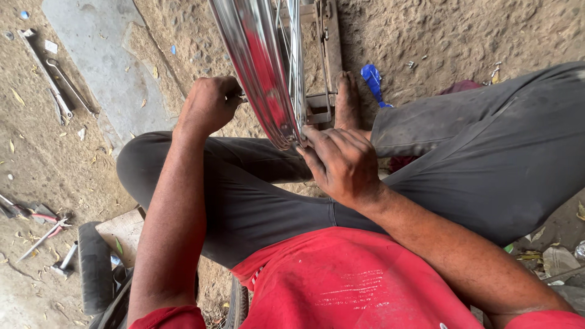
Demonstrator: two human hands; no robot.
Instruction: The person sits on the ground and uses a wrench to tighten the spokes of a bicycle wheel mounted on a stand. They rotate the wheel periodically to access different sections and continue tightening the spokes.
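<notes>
Seated on dirt floor [426, 30], rim [259, 67] upright between knees in truing stand [326, 73]. Left hand [209, 105]: grip closed on small tool [239, 97] at rim's left side, presumably at a spoke nipple. Right hand [341, 161]: fingers flat, loosely curled against rim's lower edge, steadying. Advisable: small turns only, rim kept braced, wobble checked against stand. Wrenches [58, 88] well apart, left.

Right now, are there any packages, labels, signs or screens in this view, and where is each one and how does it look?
Blue wrapper: crumpled blue plastic on the dirt, beside the bare foot.
Small white scrap: flat, pale, squarish, upper left near the wrenches; possibly a label.
Clear crumpled packet: pale, lower right on the ground.
No signs or screens.
</notes>
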